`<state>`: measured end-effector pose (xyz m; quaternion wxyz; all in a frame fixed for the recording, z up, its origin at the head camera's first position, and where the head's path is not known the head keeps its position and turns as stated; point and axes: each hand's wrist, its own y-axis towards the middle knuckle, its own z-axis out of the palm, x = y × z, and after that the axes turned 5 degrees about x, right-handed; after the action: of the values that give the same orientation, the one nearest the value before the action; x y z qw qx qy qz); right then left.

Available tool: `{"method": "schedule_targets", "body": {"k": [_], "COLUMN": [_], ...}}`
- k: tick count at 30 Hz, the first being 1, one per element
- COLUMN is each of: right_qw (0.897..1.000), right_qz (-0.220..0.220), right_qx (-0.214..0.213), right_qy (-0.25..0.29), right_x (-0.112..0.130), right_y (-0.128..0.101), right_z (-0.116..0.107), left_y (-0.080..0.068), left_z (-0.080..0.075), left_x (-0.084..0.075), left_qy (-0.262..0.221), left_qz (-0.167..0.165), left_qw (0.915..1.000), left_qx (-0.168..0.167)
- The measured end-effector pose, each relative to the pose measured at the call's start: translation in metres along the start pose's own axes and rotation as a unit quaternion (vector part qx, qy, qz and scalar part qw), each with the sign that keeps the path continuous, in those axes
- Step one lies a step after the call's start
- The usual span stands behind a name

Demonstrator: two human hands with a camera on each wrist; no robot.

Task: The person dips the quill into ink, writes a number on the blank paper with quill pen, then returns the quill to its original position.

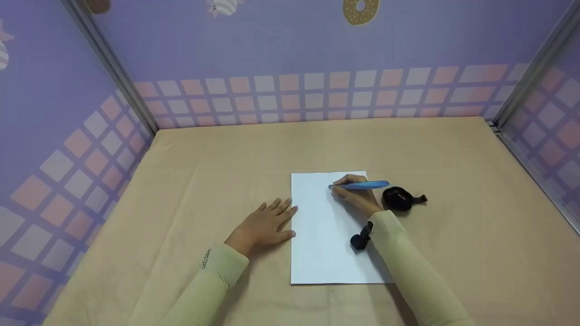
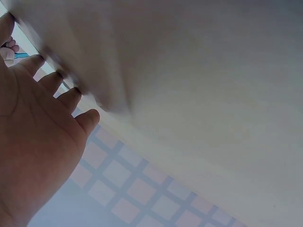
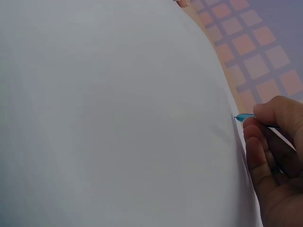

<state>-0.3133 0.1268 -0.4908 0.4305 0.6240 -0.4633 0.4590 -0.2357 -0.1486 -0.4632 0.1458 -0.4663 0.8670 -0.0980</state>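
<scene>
A white sheet of paper [image 1: 317, 253] lies upright on the cloth-covered table. My right hand [image 1: 353, 192] is over its upper part and pinches a blue pen [image 1: 369, 184] between thumb and fingers. The pen's point is at the paper's surface, its back end out to the right. In the right wrist view, the pen's tip [image 3: 244, 116] pokes out past the fingertips [image 3: 251, 124]. My left hand [image 1: 267, 226] rests palm down beside the paper's left edge, fingers spread and fingertips right at that edge. No marks show on the paper.
Right of the paper sits a glossy black rounded thing [image 1: 398, 199] with a short stem. A small black device [image 1: 360, 241] on my right wrist overlaps the paper. Purple checked walls [image 1: 301, 45] enclose the table [image 1: 217, 172] at the back and sides.
</scene>
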Motion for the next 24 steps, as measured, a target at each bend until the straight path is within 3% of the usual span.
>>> {"method": "schedule_targets", "body": {"k": [17, 24], "right_qw": [0.999, 0.998], "right_qz": [0.014, 0.010], "right_qx": [0.021, 0.049], "right_qy": [-0.029, -0.023], "right_x": [0.005, 0.014], "right_y": [-0.003, -0.007], "right_z": [0.004, 0.007], "left_y": [0.000, 0.000], "left_z": [0.002, 0.002], "left_x": [0.000, 0.000], "left_qy": [0.008, 0.012], "left_qz": [0.003, 0.003], "left_qw": [0.9999, 0.9998], "left_qx": [-0.014, -0.012]}}
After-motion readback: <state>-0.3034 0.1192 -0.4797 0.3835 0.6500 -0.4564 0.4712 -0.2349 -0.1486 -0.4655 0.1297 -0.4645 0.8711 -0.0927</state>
